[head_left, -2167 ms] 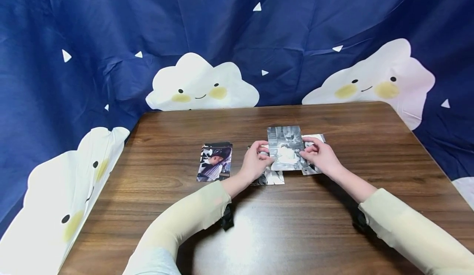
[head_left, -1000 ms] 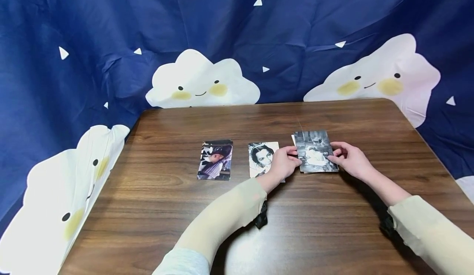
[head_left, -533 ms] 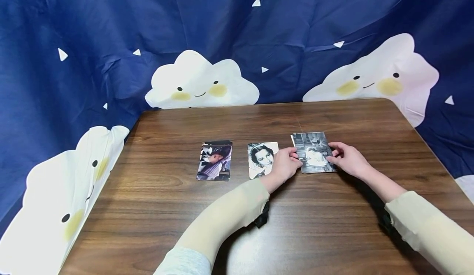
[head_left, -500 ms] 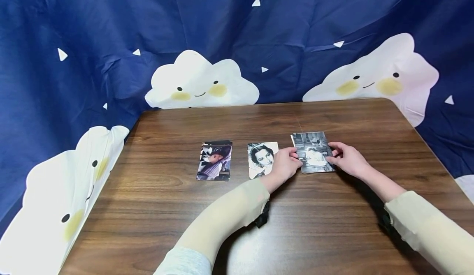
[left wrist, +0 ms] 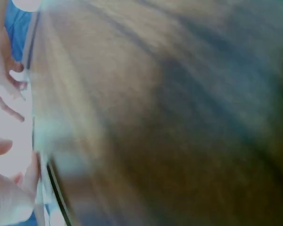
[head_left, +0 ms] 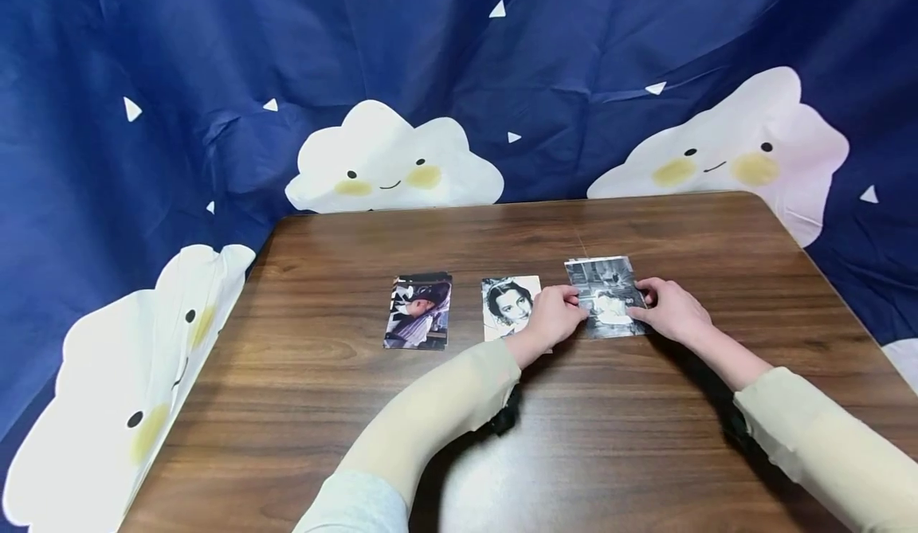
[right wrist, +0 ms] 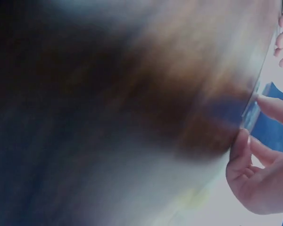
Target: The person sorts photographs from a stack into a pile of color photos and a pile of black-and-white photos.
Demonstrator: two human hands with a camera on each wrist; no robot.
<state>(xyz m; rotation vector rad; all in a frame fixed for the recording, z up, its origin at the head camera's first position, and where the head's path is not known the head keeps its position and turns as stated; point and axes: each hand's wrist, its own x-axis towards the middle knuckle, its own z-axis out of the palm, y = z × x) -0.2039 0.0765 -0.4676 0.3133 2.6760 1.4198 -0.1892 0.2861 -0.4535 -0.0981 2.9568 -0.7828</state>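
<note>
A black-and-white photo card [head_left: 608, 298] lies over others at the right of the row, with pale edges showing at its top left. My left hand [head_left: 552, 315] pinches its left edge, thumb at the lower part. On the opposite edge my right hand [head_left: 672, 310] grips the card, its thumb lying over the front. In the right wrist view the right hand [right wrist: 266, 169] has thumb and fingertips at the thin card edge. The left wrist view shows the left hand [left wrist: 12, 193] partly, washed out by glare.
A black-and-white portrait card [head_left: 509, 306] lies left of the left hand, its lower right covered by that hand. Further left is a small stack of colour photo cards [head_left: 417, 314]. All rest on a brown wooden table [head_left: 323, 405] before a blue cloud-printed curtain [head_left: 545, 55].
Both hands have carried the black-and-white photo card from over the middle to the right-hand pile, uncovering the portrait card. Over the last half second the right hand has shifted slightly left.
</note>
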